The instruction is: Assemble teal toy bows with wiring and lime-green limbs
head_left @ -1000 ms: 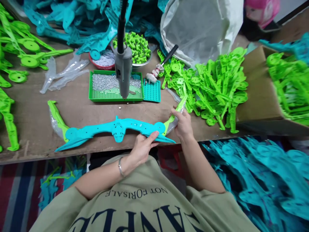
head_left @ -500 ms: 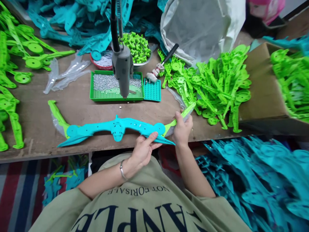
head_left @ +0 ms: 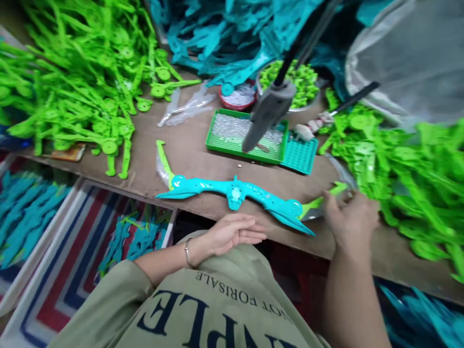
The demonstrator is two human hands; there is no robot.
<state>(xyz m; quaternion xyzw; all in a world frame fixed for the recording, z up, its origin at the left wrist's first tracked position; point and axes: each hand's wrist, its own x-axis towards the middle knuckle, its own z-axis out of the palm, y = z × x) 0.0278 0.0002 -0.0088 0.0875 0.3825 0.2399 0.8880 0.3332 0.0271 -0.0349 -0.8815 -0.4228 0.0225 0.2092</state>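
Your left hand (head_left: 232, 233) is open and empty. Your right hand (head_left: 351, 217) curls by the green tip (head_left: 337, 188); I can't tell if it grips. The blue bow (head_left: 235, 194) lies on the table (head_left: 197, 154). It looks light, stiff, smooth; hold its middle.

A turquoise bow-shaped piece (head_left: 210, 185), green arms (head_left: 165, 162) at both ends, lies along the front edge of the table (head_left: 197, 157).
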